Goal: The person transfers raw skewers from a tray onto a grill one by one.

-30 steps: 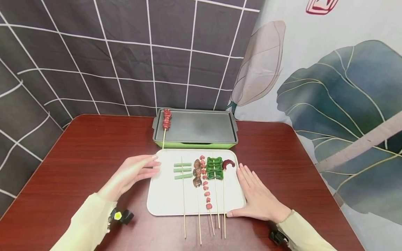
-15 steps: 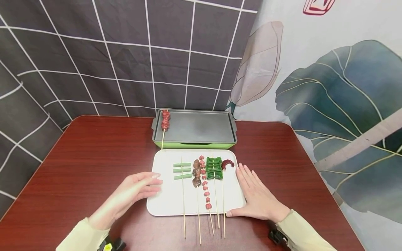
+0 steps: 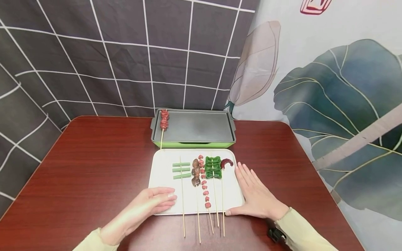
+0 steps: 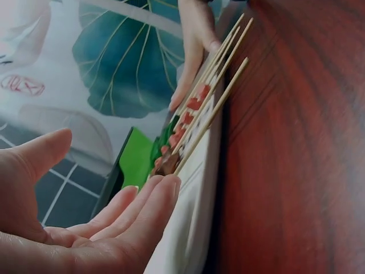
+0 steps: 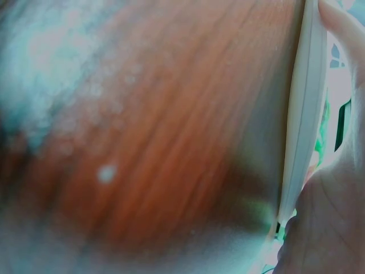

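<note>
A white tray point(image 3: 163, 176) lies on the table with several skewers side by side: green stalk pieces point(image 3: 181, 169), brown chunks point(image 3: 196, 177), small red pieces point(image 3: 205, 192), green pepper pieces point(image 3: 213, 167) and a dark red curled tentacle point(image 3: 226, 162). Their stick ends stick out past the near rim. My left hand point(image 3: 154, 202) overlaps the tray's near left corner, fingers extended and thumb apart in the left wrist view, holding nothing. My right hand point(image 3: 259, 197) rests along the tray's right edge with straight fingers, its thumb at the near right corner.
Behind the tray stands a green grill point(image 3: 207, 144) with a grey plate top. A red meat skewer point(image 3: 164, 120) lies at its left end, stick over the front edge. Dark gridded cloth point(image 3: 119, 69) hangs behind the reddish-brown table point(image 3: 103, 150).
My left hand has moved from the tray's upper left edge toward me and to the right, to its near left corner. The right hand stays at the right edge.
</note>
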Tool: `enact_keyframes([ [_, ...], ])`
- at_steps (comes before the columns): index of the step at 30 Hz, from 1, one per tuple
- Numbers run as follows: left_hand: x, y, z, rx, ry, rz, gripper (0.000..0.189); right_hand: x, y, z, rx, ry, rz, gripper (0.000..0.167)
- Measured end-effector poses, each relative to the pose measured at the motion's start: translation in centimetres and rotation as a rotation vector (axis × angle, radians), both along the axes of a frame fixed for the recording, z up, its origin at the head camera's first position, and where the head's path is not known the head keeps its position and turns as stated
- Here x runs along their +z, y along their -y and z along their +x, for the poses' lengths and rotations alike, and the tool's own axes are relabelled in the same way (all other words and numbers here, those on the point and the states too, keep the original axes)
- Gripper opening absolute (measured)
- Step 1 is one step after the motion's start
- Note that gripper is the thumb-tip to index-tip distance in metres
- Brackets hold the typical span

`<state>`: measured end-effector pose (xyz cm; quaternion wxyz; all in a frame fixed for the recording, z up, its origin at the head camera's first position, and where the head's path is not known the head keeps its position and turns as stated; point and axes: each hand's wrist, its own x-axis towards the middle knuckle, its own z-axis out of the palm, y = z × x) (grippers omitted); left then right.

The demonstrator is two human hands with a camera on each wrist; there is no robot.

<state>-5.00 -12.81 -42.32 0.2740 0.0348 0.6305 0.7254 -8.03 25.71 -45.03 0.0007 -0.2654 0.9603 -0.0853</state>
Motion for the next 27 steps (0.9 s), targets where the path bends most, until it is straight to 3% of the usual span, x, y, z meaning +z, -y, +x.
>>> enact_keyframes([
  [8,-0.5,-0.8,0.3,0.012,0.0,-0.053,0.057,0.1,0.0,-0.1,-0.02,0.024,0.008,0.141],
  [17,-1.2,-1.5,0.0,-0.044,0.056,0.051,0.055,-0.1,0.0,-0.2,-0.02,0.033,0.003,0.141],
  [27,-1.7,-1.7,-0.7,-0.102,0.104,0.106,0.05,0.0,0.0,-0.1,-0.019,0.037,0.007,0.142],
])
